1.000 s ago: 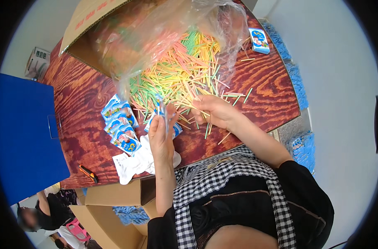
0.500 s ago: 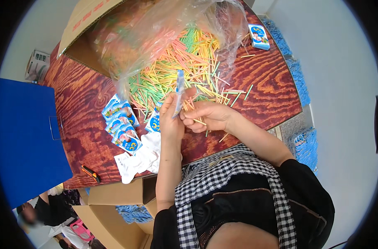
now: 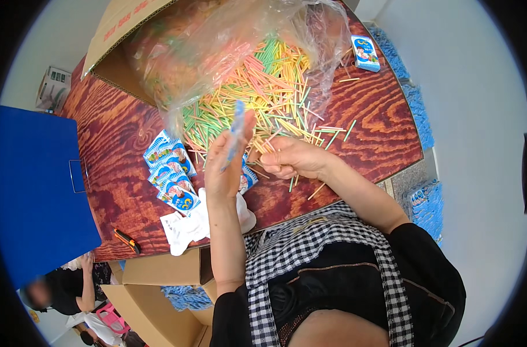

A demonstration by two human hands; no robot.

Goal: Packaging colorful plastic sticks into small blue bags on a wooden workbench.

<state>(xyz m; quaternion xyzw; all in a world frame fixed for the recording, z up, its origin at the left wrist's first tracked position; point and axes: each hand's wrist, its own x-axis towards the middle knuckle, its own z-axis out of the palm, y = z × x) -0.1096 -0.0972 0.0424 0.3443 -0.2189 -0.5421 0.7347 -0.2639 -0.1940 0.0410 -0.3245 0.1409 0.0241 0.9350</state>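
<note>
My left hand is raised over the near side of the table, closed around a blue-and-white packet seen edge-on and blurred. Just to its right, my right hand pinches several thin pale sticks between thumb and fingers. Beyond both hands spreads a heap of pink, yellow and green sticks, spilling from a clear plastic bag. Another packet lies on the table, partly hidden by my left hand. Overlapping filled-looking packets lie left of that hand.
A cardboard box lies on its side at the back left. White cloth items and a utility knife are near the front edge. One packet sits far right. An open carton stands below; another person is lower left.
My left hand has moved slightly left with the packet, away from my right hand. The right hand, still pinching sticks, has shifted a little right. More of the packet below now shows.
</note>
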